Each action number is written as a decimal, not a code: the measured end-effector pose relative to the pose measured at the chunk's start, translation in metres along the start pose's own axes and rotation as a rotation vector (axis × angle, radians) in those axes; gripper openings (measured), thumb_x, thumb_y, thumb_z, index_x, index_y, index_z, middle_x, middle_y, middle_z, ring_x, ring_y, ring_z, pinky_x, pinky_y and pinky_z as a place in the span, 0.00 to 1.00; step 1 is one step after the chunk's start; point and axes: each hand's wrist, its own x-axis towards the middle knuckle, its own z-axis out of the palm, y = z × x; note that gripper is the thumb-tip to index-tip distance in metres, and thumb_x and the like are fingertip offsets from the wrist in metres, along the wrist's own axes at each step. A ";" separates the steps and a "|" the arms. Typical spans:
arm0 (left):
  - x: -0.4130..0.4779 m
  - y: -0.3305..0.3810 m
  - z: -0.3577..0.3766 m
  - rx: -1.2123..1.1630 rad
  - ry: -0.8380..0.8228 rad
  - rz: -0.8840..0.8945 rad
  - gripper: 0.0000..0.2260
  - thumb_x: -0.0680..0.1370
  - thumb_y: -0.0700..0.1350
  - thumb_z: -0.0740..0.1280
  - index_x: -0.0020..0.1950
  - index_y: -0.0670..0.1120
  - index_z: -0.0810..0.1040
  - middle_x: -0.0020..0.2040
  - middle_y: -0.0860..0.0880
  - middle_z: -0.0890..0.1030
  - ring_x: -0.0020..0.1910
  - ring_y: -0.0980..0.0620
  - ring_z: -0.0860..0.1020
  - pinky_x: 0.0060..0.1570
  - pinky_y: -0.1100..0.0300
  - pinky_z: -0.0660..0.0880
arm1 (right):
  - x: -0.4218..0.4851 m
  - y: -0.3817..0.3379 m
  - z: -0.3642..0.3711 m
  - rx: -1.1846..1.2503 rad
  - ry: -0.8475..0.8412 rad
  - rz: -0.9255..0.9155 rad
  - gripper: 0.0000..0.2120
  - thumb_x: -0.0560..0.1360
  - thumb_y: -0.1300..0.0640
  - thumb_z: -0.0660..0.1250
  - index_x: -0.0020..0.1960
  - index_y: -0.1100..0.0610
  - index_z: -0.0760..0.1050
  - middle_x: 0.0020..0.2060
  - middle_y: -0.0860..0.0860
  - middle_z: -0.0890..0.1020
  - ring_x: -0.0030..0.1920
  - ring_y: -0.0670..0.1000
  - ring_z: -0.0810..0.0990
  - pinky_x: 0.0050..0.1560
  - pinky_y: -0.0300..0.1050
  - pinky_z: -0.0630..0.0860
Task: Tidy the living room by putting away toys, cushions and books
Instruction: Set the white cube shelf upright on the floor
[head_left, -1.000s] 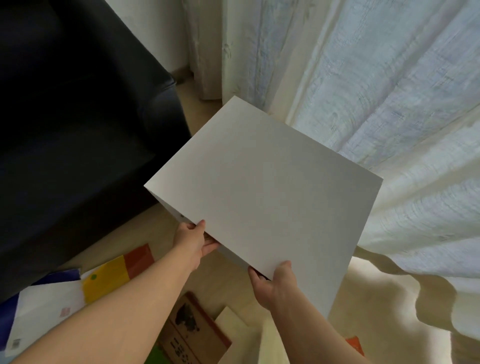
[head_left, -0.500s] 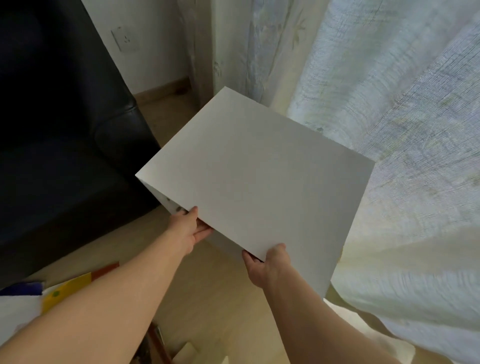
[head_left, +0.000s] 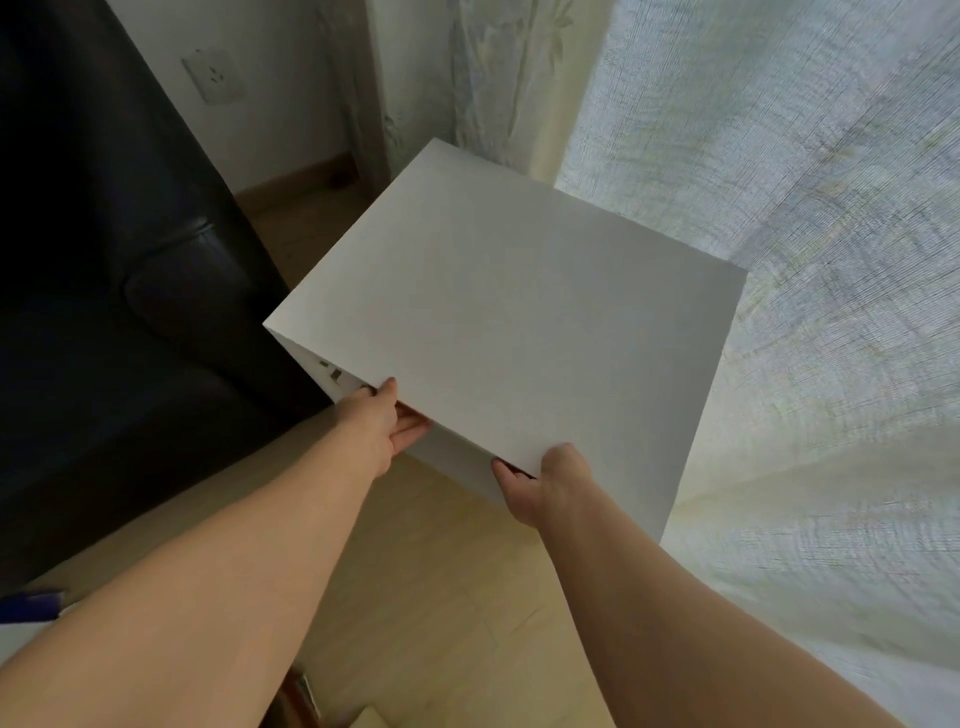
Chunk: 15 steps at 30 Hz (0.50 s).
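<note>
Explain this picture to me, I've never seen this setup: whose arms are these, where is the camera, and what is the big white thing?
There is no machine here. A person wears one wide-angle camera on the head, looking forward and down, so the two bare arms are their own. The left hand and the right hand each grip the near edge of a white box, thumbs on top. To the left is a black sofa, to the right a pale curtain, and below is a wooden floor. Whether the box rests on the floor or is lifted cannot be told.
</note>
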 end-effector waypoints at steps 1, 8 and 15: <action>-0.001 0.001 0.000 0.009 0.001 0.003 0.13 0.81 0.42 0.59 0.64 0.39 0.70 0.43 0.43 0.76 0.48 0.44 0.76 0.46 0.50 0.76 | -0.001 0.001 0.001 -0.005 0.002 -0.013 0.19 0.81 0.56 0.54 0.71 0.60 0.63 0.68 0.57 0.70 0.68 0.59 0.70 0.68 0.53 0.67; -0.015 -0.006 -0.014 0.313 -0.028 0.079 0.16 0.81 0.47 0.60 0.65 0.41 0.70 0.52 0.43 0.77 0.44 0.47 0.79 0.46 0.52 0.78 | -0.004 0.004 0.002 -0.115 0.016 -0.015 0.20 0.82 0.53 0.51 0.70 0.61 0.62 0.64 0.60 0.73 0.62 0.61 0.75 0.59 0.56 0.74; -0.066 -0.025 -0.084 0.600 -0.083 0.169 0.06 0.80 0.44 0.61 0.55 0.46 0.74 0.49 0.47 0.78 0.49 0.49 0.79 0.51 0.54 0.77 | -0.029 0.050 -0.035 -0.146 -0.209 -0.041 0.29 0.80 0.45 0.55 0.75 0.59 0.54 0.69 0.58 0.68 0.69 0.61 0.68 0.68 0.56 0.66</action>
